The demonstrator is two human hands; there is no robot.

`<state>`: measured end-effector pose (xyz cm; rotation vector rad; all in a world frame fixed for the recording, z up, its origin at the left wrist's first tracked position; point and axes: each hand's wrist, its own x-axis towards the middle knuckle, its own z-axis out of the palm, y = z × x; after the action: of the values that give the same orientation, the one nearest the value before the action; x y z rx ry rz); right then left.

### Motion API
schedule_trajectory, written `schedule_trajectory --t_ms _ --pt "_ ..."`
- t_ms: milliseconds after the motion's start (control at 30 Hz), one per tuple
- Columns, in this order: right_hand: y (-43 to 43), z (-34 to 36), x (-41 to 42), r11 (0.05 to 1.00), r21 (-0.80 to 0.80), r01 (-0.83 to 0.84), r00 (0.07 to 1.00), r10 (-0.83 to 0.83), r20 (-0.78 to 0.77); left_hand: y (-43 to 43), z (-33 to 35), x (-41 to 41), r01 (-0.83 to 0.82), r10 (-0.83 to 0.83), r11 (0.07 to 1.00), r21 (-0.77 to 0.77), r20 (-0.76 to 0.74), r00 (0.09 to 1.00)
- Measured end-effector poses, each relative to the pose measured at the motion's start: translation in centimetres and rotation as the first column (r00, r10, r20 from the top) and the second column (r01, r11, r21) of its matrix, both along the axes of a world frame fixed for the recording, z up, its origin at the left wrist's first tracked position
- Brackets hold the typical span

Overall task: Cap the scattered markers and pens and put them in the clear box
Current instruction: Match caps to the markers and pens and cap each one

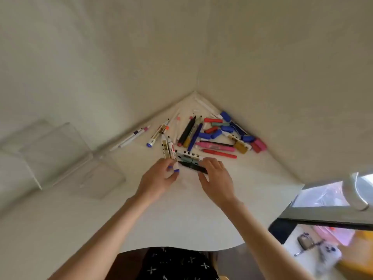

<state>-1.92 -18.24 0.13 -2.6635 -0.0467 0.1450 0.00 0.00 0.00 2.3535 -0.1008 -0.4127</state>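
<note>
Right hand [217, 179] fingers [211, 161] on black marker [186, 165]

A white table [60, 219] sits in a corner where two pale walls [121, 47] meet. A bright window [323, 196] is on the right.

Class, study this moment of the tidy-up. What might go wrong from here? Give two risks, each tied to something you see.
1. The left hand grips two markers at once, tips seemingly bare. While the right hand pinches a black marker, one may slip or stain the white table.
2. Loose blue caps and red caps lie mixed in the pile; a cap may end up on the wrong marker.
</note>
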Motion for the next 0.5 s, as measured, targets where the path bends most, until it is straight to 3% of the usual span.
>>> schedule_trajectory --t_ms 67,200,333,500 --pt "0.2 -1.2 1.3 0.998 -0.035 -0.057 0.994 0.06 0.092 -0.1 -0.6 1.4 -0.023 0.017 0.998 0.053 0.116 0.993" --pt "-0.3 -4.7 2.2 0.972 -0.186 -0.142 0.959 0.181 0.216 0.1 -3.1 3.1 0.05 -0.122 0.977 0.205 0.355 0.927" --pt "-1.1 -6.7 2.2 0.97 -0.218 -0.107 0.899 0.188 0.396 0.5 -6.1 3.3 0.042 -0.12 0.986 0.164 0.5 0.858" --pt "-0.8 -6.5 1.5 0.96 -0.278 -0.023 0.868 0.157 0.471 0.7 -7.6 2.8 0.028 -0.106 0.989 0.142 0.578 0.809"
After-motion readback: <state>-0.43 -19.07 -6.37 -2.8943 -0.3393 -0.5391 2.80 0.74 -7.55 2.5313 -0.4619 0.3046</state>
